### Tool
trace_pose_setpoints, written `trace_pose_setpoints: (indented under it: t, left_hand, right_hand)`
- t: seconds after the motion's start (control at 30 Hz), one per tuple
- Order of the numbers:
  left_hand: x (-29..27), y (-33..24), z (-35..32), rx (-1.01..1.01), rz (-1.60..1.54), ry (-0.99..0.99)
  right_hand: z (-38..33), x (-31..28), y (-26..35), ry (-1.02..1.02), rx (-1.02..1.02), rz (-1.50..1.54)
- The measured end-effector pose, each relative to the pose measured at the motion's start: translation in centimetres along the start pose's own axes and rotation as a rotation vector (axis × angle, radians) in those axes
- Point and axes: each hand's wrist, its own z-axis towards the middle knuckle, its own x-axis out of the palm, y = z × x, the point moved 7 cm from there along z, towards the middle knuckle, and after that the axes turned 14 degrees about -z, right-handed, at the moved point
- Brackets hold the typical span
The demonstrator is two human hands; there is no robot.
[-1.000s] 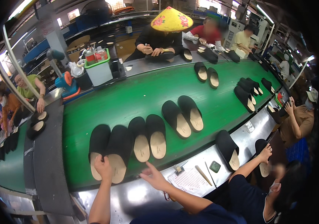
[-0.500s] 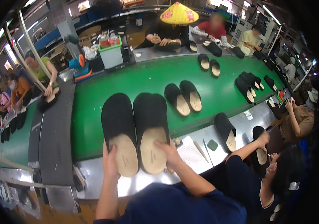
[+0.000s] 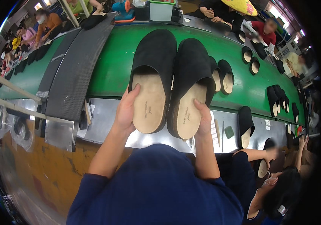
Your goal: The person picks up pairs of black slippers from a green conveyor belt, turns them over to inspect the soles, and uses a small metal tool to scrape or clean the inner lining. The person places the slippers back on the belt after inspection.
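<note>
I am holding a pair of black slippers up close under the camera, above the near edge of the green belt (image 3: 108, 71). The left slipper (image 3: 151, 80) and the right slipper (image 3: 190, 86) are sitting side by side, touching along their inner edges, toes pointing away from me and tan insoles facing up. My left hand (image 3: 125, 110) is gripping the outer heel edge of the left slipper, its fingers (image 3: 135, 93) curling over the rim onto the insole. My right hand (image 3: 204, 116) is clamping the right slipper the same way at its heel.

As I judge it, both slippers are already lifted off the belt and being looked over; putting them down somewhere is what is left to do.

Just behind the right slipper another black pair (image 3: 222, 75) is lying on the belt, and more pairs are resting further along it to the right. A single black slipper (image 3: 245, 125) is lying on the grey metal table (image 3: 104, 120) beside me, near a small green block (image 3: 229, 131). A person's arm (image 3: 258, 153) is reaching in at my right, and other people are working across the belt.
</note>
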Motion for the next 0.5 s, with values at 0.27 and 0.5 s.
trace_pose_setpoints:
  t: [0.27, 0.5]
  left_hand:
    - [-0.39, -0.22, -0.48, 0.033, 0.006, -0.015]
    - [-0.36, -0.13, -0.74, 0.067, 0.026, -0.056]
  right_hand:
    - [-0.26, 0.54, 0.41, -0.005, 0.031, 0.05]
    - [-0.1, 0.44, 0.54, 0.016, 0.047, 0.053]
